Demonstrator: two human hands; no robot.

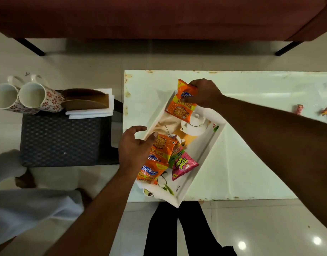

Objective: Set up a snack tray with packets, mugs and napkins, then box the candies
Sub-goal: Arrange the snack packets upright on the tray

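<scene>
- The right hand (205, 93) pinches the side of an orange packet (181, 106) at the far end of the white tray (200, 163)
- The left hand (135, 145) is spread and holds nothing, beside the other packets (159, 156)
- The packet seems light, crinkly and slippery, so a pinch near the sealed edge is probably safest

One view only is logged: head-worn, wide-angle, pointed almost straight down. The table (260, 154) and tray (205, 156) are framed centrally, at arm's reach, with floor seen around them.
</scene>
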